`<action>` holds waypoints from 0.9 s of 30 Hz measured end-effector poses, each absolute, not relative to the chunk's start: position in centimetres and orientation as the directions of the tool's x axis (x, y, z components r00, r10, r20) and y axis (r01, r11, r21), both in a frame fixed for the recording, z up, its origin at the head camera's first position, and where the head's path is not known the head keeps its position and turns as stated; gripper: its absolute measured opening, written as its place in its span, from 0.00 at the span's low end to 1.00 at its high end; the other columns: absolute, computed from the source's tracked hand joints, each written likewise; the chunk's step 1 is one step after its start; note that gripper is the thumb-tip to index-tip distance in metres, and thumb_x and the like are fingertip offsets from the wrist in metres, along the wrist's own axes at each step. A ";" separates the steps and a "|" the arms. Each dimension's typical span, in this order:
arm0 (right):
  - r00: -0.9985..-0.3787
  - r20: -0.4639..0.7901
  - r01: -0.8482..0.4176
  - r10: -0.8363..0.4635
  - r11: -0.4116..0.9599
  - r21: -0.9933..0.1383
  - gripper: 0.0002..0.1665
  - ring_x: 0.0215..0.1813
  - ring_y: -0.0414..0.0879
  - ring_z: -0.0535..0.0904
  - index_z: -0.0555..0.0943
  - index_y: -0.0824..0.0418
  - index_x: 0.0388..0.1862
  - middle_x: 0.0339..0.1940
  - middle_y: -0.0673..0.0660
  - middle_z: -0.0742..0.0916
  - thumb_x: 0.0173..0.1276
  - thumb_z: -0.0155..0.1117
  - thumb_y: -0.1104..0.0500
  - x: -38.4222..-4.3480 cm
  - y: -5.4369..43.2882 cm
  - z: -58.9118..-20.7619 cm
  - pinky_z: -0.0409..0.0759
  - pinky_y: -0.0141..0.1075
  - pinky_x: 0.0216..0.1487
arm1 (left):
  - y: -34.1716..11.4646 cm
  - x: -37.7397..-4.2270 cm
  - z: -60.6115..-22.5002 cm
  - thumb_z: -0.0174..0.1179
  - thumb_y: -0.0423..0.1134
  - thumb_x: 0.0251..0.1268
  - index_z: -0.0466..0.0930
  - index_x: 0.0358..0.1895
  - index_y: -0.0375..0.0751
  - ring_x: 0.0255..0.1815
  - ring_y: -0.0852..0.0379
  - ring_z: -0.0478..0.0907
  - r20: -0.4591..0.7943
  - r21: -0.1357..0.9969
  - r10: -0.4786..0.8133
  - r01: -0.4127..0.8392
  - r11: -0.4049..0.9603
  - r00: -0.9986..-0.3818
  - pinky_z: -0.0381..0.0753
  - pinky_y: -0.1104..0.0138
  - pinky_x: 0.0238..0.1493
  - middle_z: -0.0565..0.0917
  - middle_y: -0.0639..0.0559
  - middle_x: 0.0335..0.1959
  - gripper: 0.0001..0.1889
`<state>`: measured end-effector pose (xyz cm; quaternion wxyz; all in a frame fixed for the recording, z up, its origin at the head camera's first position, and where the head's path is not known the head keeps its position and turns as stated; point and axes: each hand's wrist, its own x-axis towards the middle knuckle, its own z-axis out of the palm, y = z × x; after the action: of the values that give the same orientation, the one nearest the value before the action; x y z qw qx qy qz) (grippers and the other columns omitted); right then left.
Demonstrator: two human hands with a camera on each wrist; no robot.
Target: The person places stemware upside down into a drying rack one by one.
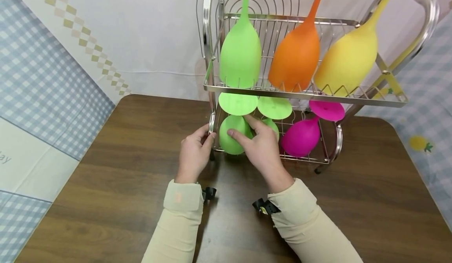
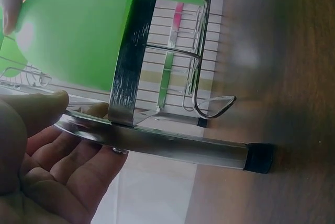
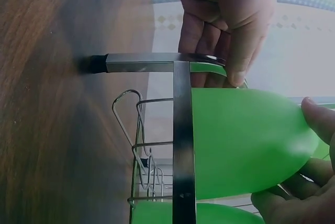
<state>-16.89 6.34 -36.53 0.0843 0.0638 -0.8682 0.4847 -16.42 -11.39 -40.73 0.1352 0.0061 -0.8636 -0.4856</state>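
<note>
My left hand (image 1: pixel 194 155) grips the left metal post of a two-tier dish rack (image 1: pixel 303 94). In the left wrist view, its thumb and fingers wrap the curved post (image 2: pixel 193 148). My right hand (image 1: pixel 263 147) holds the bowl of a light green goblet (image 1: pixel 231 143) that stands upside down at the left of the lower tier. The right wrist view shows thumb and fingers on either side of the goblet (image 3: pixel 246 140), near its stem end. Behind my right hand, a second green goblet (image 1: pixel 275 108) is partly hidden. A magenta goblet (image 1: pixel 301 139) stands to the right.
On the upper tier stand upside-down green (image 1: pixel 241 55), orange (image 1: pixel 294 59) and yellow (image 1: pixel 349 59) goblets, their bases cut off by the frame's top. The rack stands on a brown wooden table (image 1: pixel 141 176). Checked cloth (image 1: pixel 46 51) hangs at both sides.
</note>
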 end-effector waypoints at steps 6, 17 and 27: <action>-0.979 0.203 -0.190 -0.030 0.513 -0.837 0.40 0.61 0.56 0.80 0.73 0.67 0.70 0.64 0.64 0.81 0.65 0.74 0.48 -17.1 5.9 -36.5 0.81 0.47 0.62 | -11.5 -16.3 -40.8 0.63 0.39 0.72 0.85 0.55 0.43 0.34 0.56 0.83 0.233 0.835 -0.138 0.125 0.535 -0.963 0.84 0.61 0.36 0.89 0.47 0.40 0.13; -0.985 0.171 -0.157 -0.021 0.514 -0.843 0.37 0.60 0.56 0.80 0.74 0.66 0.69 0.61 0.64 0.83 0.67 0.72 0.50 -17.8 5.2 -37.1 0.81 0.47 0.61 | -11.4 -16.5 -40.9 0.63 0.37 0.71 0.85 0.56 0.42 0.32 0.56 0.82 0.233 0.845 -0.136 0.132 0.518 -0.963 0.84 0.62 0.34 0.90 0.47 0.40 0.13; -0.989 0.148 -0.139 -0.028 0.550 -0.823 0.34 0.60 0.57 0.80 0.74 0.64 0.68 0.60 0.64 0.83 0.69 0.69 0.49 -18.0 4.5 -37.9 0.80 0.50 0.60 | -11.5 -16.5 -40.8 0.62 0.38 0.72 0.84 0.57 0.40 0.32 0.56 0.83 0.226 0.850 -0.130 0.130 0.511 -0.965 0.84 0.63 0.32 0.89 0.46 0.40 0.14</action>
<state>-18.02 4.50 -37.89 0.0586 0.0476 -0.8785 0.4717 -16.48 -11.50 -40.76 0.1315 0.0001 -0.8592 -0.4944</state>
